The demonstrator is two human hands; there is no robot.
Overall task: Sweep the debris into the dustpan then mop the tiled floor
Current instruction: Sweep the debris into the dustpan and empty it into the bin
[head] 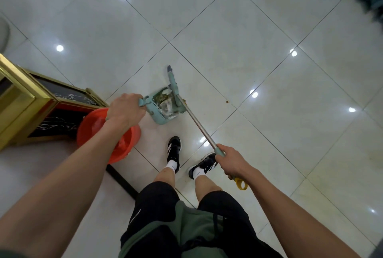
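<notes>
Nearly swept, mopping still ahead

At nine o'clock stands a gold-trimmed cabinet (31,100), with an orange bucket (107,133) just beside it. My left hand (124,110) is clenched around the teal dustpan handle (144,102). The dustpan (163,110), just ahead of my feet at twelve o'clock, already carries a heap of debris (164,99). The broom (173,83) head rests at the pan's far edge, and my right hand (232,162), at three o'clock, grips its metal pole. One brown speck (227,102) lies on the tiled floor (228,29) at two o'clock. I judge sweeping almost finished; no mop is in sight.
</notes>
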